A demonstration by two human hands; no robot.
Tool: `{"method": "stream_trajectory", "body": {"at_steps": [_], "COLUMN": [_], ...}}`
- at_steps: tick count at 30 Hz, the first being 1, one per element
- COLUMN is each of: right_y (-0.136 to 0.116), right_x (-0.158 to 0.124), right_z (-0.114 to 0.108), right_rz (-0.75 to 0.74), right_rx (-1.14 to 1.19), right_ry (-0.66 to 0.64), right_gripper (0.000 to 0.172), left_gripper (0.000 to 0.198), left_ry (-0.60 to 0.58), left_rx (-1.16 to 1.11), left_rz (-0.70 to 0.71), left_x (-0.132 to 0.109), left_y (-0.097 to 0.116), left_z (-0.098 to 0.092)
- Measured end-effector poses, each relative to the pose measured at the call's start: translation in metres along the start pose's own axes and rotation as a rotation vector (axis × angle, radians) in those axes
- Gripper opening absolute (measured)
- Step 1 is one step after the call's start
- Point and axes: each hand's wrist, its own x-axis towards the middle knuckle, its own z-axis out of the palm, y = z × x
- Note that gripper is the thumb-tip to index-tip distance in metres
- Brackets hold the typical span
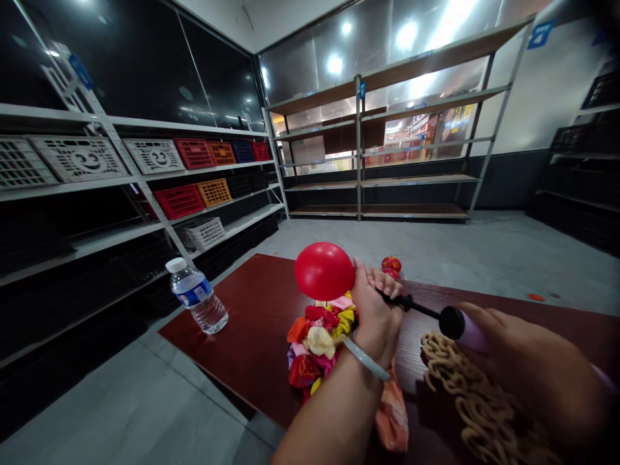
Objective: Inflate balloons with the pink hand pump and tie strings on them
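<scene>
My left hand [375,294], with a pale bangle on its wrist, is closed around the neck of a partly inflated red balloon [324,271] and the black nozzle end of a hand pump. The pump's black rod [422,308] runs right to its lilac barrel [472,332]. My right hand [527,368] is wrapped round that barrel, slightly blurred. Beneath the red balloon and my left wrist lies a pile of flat balloons [320,340] in red, yellow, cream, pink and orange. Tan looped strands [455,371] lie below my right hand.
A dark red table [242,323] bears a water bottle [198,297] at its left edge. An orange crumpled piece [393,413] lies near me. Red patterned balls or balloons [391,265] show past my left hand. Shelves with crates [157,155] stand left; bare-board shelving [411,181] stands behind.
</scene>
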Motion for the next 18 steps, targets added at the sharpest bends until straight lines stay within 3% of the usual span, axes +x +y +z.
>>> {"method": "stream_trajectory", "body": {"at_steps": [4, 7, 11, 18], "right_y": [-0.014, -0.019, -0.014, 0.022], "right_x": [0.003, 0.005, 0.008, 0.007], "right_z": [0.003, 0.006, 0.006, -0.005], "right_rz": [-0.084, -0.082, -0.079, -0.013], "right_rx": [-0.035, -0.04, -0.024, 0.001], "right_ry": [0.016, 0.03, 0.03, -0.092], "right_gripper": [0.046, 0.047, 0.047, 0.041], "left_gripper": [0.054, 0.054, 0.056, 0.054], "left_ry": [-0.008, -0.004, -0.039, 0.033], "left_rx": [0.052, 0.079, 0.085, 0.046], "left_rz": [-0.066, -0.061, -0.059, 0.11], "left_x": [-0.015, -0.018, -0.007, 0.022], "left_y": [-0.029, -0.034, -0.014, 0.033], "left_z": [0.0, 0.0, 0.0, -0.003]}}
